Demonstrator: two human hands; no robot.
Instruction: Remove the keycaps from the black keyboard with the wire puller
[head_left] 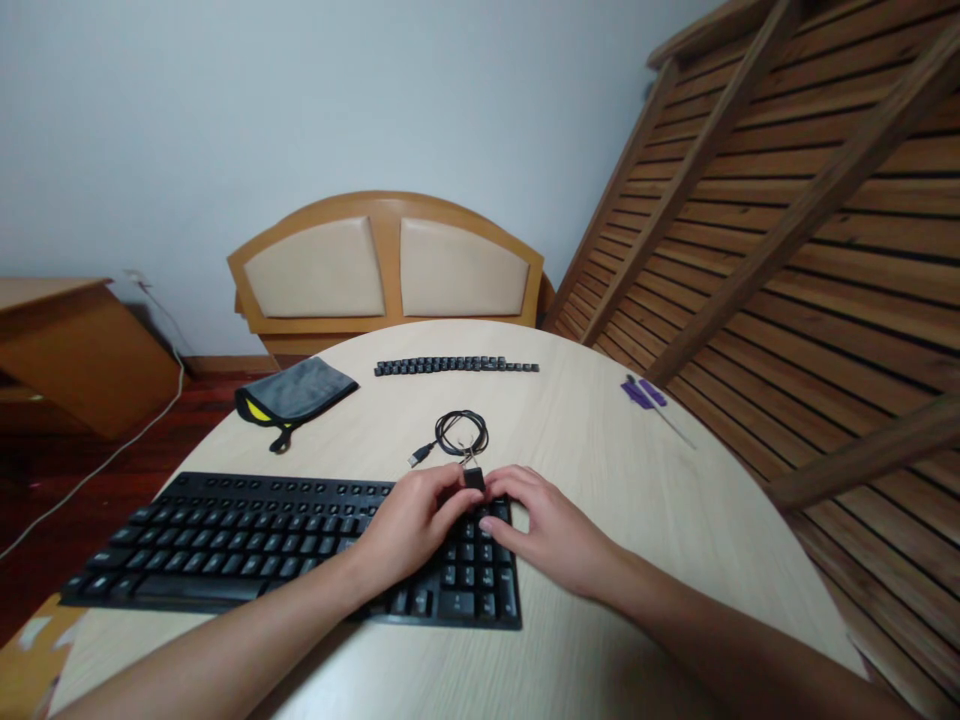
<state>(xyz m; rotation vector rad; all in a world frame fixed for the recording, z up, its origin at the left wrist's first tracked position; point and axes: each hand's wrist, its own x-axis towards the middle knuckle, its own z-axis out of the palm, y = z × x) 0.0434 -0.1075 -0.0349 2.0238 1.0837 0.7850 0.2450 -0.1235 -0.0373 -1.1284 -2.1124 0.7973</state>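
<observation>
A black binder clip (474, 479) with thin wire handles is pinched between the thumb and fingers of my left hand (416, 510), above the upper right part of a black keyboard (247, 545). My right hand (551, 530) is close on the other side, its index fingertip at the clip's edge. Its thumb is apart from the index finger, over the number pad. Behind the clip lies a coiled black cable (486, 440) with a USB plug (421, 455). The keyboard's back rows show small bare key sockets. Part of the keyboard is hidden under my left hand and forearm.
Loose black keycaps (457, 366) stand in lines at the back of the round table (637, 530). A grey cloth (300, 392) with yellow inside lies at left; a thin screwdriver (667, 412) and purple pieces (637, 392) at right. Wooden slats (787, 250) rise beside the table.
</observation>
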